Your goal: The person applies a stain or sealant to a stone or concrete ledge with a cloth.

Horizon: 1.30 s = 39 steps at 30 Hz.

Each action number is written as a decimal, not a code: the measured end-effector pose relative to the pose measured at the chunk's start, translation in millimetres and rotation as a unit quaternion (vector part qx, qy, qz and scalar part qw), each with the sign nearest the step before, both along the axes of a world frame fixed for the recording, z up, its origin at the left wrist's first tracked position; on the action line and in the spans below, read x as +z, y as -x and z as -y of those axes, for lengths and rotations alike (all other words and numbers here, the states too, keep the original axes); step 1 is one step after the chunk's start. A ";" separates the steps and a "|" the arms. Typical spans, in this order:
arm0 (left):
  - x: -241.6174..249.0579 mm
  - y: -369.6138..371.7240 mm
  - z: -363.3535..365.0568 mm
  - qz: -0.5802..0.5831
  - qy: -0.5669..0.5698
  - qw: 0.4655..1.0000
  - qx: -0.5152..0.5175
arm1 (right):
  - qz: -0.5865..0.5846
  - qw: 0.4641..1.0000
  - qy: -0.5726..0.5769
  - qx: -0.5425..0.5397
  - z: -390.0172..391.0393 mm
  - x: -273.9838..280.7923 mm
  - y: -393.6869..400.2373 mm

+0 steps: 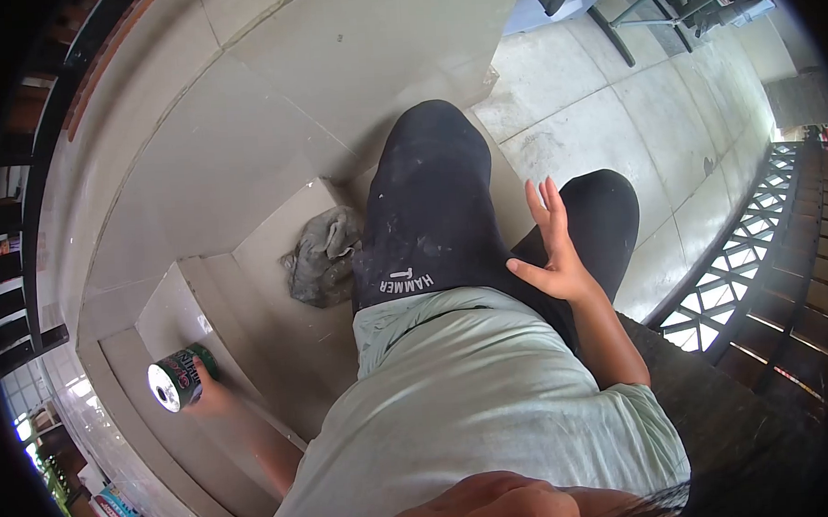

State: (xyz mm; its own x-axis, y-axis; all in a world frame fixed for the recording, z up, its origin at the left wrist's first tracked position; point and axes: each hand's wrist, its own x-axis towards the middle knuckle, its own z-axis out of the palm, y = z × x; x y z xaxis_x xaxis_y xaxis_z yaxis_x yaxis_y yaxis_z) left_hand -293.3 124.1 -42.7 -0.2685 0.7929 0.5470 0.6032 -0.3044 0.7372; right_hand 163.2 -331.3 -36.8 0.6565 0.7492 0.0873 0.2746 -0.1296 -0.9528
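Observation:
At the left, my left hand (212,394) is wrapped around a dark green can (179,376) with red and white lettering. Its pale end, with a dark round opening, faces outward to the left. The can is tilted over, close above the tiled ledge (121,386). My right hand (556,251) is raised over my right thigh, fingers stretched out and thumb apart, holding nothing. A crumpled grey rag (324,256) lies on the tiled step beside my left leg.
I am seated, in dark shorts (430,201). A tiled wall (348,65) stands ahead. On the right are pale floor tiles (593,109) and a metal lattice railing (732,251). Metal legs of a stand (613,37) are at the top right; black bars (30,213) run along the left.

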 end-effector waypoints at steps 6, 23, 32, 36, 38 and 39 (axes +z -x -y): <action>-20.5 -7.4 -3.5 0.088 -0.008 0.996 0.017 | 0.030 0.996 0.016 -0.081 28.6 -15.2 -5.4; -157.1 -127.4 126.1 -0.510 0.098 0.676 -0.523 | 0.029 0.908 0.212 -0.361 114.7 -224.9 -63.1; -173.2 -192.2 95.9 -0.552 0.325 0.541 -0.544 | 0.017 0.911 0.221 -0.347 75.8 -215.4 -79.6; -179.6 -198.2 93.5 -0.580 0.340 0.516 -0.531 | 0.016 0.909 0.230 -0.348 75.6 -217.6 -79.7; -177.7 -199.9 92.7 -0.570 0.346 0.519 -0.535 | 0.015 0.906 0.239 -0.348 76.7 -217.0 -79.0; -184.0 -198.3 92.2 -0.556 0.346 0.528 -0.541 | 0.017 0.906 0.243 -0.347 76.9 -217.0 -79.9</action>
